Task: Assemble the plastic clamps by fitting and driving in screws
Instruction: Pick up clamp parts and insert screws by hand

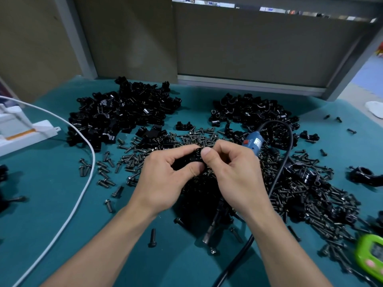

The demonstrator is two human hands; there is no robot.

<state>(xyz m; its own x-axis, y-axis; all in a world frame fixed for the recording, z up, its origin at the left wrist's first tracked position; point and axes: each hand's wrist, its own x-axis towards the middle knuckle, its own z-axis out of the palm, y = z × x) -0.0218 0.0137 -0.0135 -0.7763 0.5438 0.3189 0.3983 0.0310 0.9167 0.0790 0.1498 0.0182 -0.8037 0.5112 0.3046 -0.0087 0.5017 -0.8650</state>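
Soft, rather dim light from above lies evenly on the teal bench (51, 204), leaving faint shadows beside the scattered screws (103, 170) and small glints on the black clamp parts (124, 112), while the wide lens bows the partition frame (248, 82) and blurs the green device (371, 255) at the lower right edge.

A small black plastic clamp (194, 157) is pinched between the left hand (163, 179) and right hand (234, 175). Black plastic clamp halves (124, 112) lie in two heaps far back on the teal table (51, 204), with dark metal flanged screws (300, 195) strewn thickly before them.
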